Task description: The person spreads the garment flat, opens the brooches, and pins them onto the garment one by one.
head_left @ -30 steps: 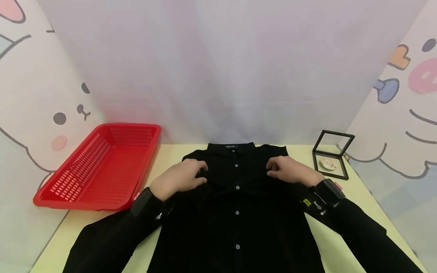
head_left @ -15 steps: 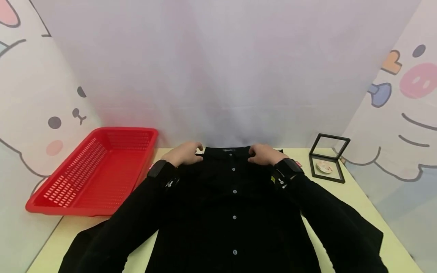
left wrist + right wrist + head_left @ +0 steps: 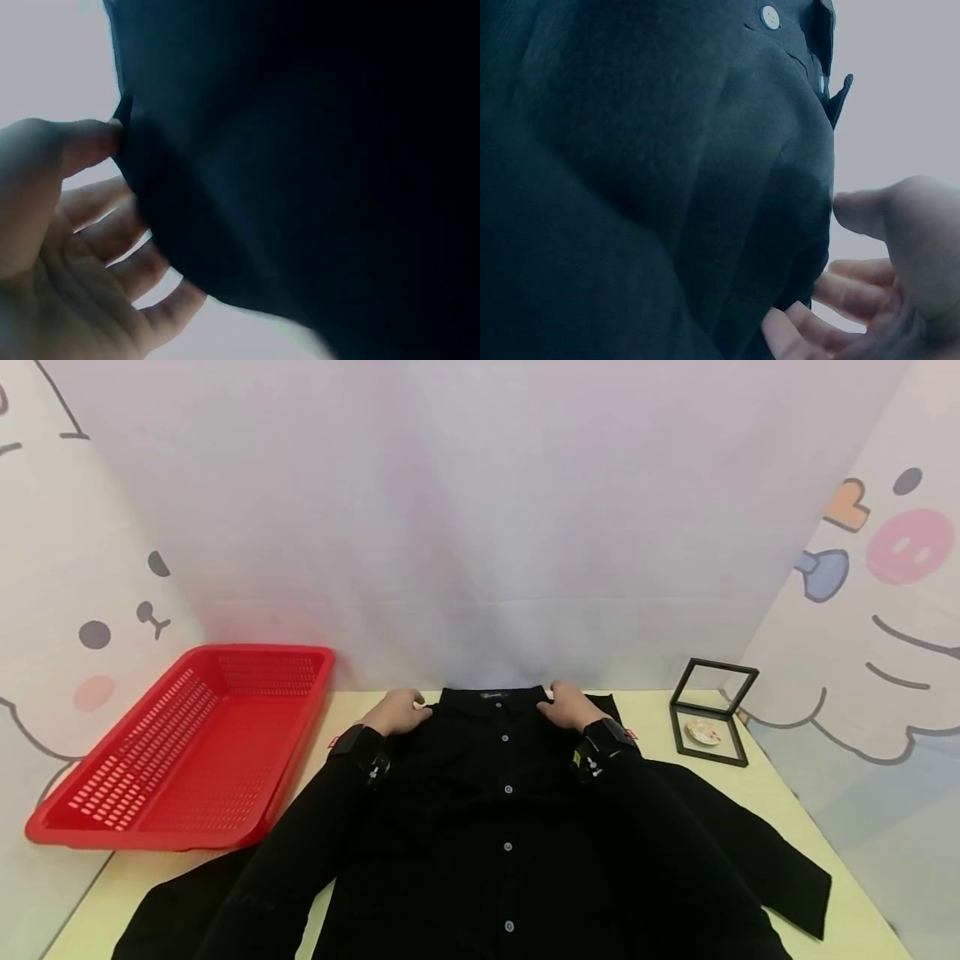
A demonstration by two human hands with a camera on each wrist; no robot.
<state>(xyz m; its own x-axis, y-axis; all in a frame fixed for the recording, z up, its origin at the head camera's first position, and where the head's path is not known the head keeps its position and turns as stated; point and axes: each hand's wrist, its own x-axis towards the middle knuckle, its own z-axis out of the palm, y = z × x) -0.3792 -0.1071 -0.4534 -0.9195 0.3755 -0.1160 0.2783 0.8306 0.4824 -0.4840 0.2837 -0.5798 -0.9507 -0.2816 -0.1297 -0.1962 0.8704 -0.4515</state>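
A black button-up shirt [image 3: 465,827] lies spread front up, its collar [image 3: 491,697] toward the back edge. At the shoulder left of the collar, my left hand [image 3: 396,712] pinches the cloth; in the left wrist view the thumb [image 3: 94,144] sits on the shirt's edge, with the other fingers partly behind it. My right hand [image 3: 570,706] holds the other shoulder beside the collar. In the right wrist view its thumb [image 3: 862,214] meets the edge while curled fingers [image 3: 787,330] touch the cloth lower down. Both sleeved forearms cover parts of the shirt.
A red plastic basket [image 3: 281,793] stands on the left of the pale yellow table [image 3: 810,827]. On the right is a black-framed open stand [image 3: 675,727] with a small round patterned item [image 3: 703,732] in it. Fabric walls [image 3: 480,527] enclose the back and sides.
Both hands have moved from above the chest up to the shoulders beside the collar and taken hold there. The view has shifted slightly, so the basket appears farther left.
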